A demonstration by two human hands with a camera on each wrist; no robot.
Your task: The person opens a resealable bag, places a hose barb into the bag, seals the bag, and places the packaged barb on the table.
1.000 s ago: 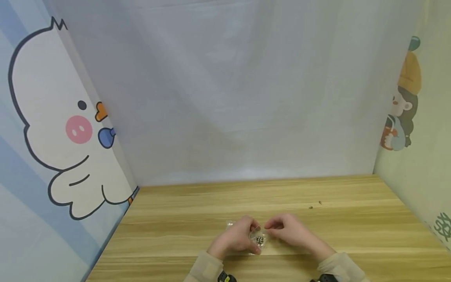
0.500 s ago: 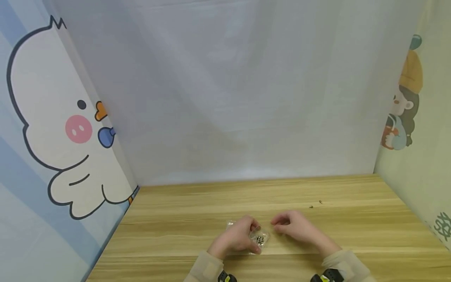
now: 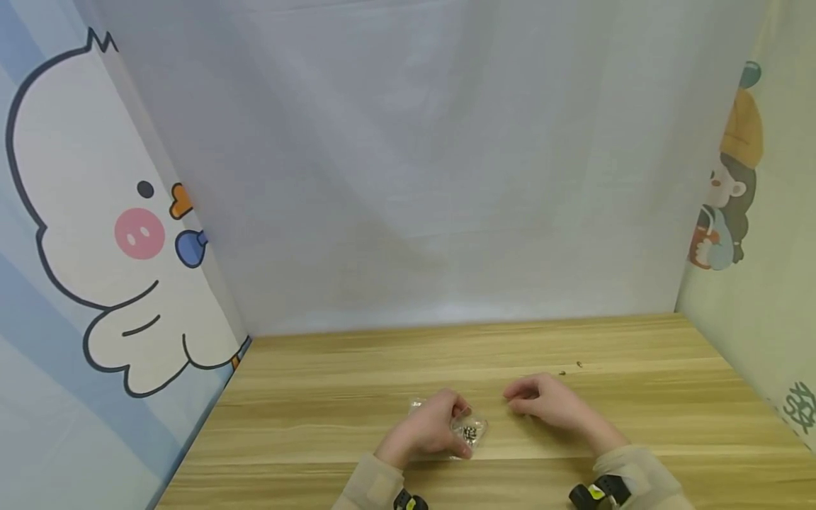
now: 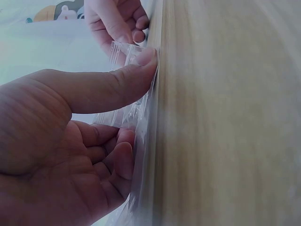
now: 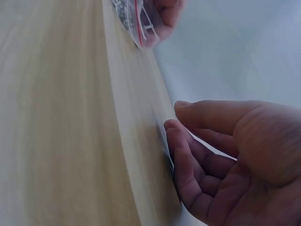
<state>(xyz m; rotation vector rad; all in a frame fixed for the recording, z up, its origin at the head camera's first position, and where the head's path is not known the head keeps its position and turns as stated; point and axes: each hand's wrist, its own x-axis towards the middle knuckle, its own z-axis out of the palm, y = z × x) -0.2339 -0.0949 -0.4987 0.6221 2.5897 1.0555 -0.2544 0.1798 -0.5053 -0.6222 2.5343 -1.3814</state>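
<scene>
The left hand point(image 3: 428, 430) pinches a clear bag point(image 3: 469, 429) of small metal bits on the table point(image 3: 637, 397) (right hand point(image 3: 542, 405) loosely curled, empty, beside it); tilted, the bits could spill.

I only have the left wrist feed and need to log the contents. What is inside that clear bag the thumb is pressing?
Observer: The head view shows small dark metal bits bunched in the clear bag, which the left hand pinches on the wooden table.
Operator: Does the bag have a seal?
Observer: The right wrist view shows a red strip along its edge.
Operator: Is the other hand touching the bag?
Observer: No. In the head view the right hand is apart from the bag, fingers loosely curled, with nothing visible in it.
</scene>
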